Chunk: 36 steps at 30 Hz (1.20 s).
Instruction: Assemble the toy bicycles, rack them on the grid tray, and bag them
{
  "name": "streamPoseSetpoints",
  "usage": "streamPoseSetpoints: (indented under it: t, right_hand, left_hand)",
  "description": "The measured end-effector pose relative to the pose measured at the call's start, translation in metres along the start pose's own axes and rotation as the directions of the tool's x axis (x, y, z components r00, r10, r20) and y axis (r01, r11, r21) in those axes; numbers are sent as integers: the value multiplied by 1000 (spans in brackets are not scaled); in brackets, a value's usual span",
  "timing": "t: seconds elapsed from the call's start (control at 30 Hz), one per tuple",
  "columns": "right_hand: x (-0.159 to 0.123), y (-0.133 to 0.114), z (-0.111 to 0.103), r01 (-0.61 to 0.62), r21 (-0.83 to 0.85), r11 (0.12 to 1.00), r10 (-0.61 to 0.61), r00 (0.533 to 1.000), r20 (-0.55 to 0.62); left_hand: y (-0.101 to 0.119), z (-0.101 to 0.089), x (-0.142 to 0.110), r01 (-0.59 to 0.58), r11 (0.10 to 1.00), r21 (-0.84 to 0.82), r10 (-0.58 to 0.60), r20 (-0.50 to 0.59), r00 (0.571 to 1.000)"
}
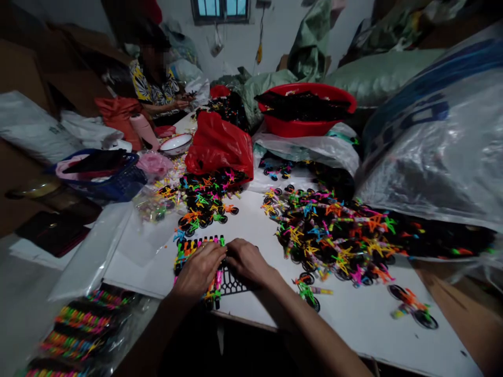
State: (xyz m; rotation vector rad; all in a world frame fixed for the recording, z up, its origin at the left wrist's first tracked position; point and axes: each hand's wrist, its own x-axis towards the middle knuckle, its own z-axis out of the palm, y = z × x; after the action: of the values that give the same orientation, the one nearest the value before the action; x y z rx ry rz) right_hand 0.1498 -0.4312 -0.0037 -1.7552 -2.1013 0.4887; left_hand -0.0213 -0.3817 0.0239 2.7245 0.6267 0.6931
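A black plastic rack [233, 283] lies at the table's near edge, its left part filled with a row of small colourful toy bicycles [214, 298]. My left hand [199, 269] rests over the filled rows, fingers pressed together and tips at the rack's far edge. Close beside it, my right hand [248, 260] curls over the bare slots, its fingertips meeting those of the left. Whatever lies between the fingers is hidden. A loose green and orange toy bicycle [306, 290] lies right of my right hand.
A big pile of toy bicycles [334, 230] spreads to the right, a smaller pile [204, 196] beyond the rack. A red bag [220, 144], red basin [306, 125] and blue basket [126, 180] stand farther back. Packed bags [78, 330] lie lower left. Another person [157, 89] sits far left.
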Motion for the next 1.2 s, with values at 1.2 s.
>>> streamPoseSetpoints:
  t: [1.2]
  right_hand:
    - [27,81,-74,-381,-149,913,346,913,-217]
  left_hand:
    - [-6,8,5,-5,997,71,16,-158,987]
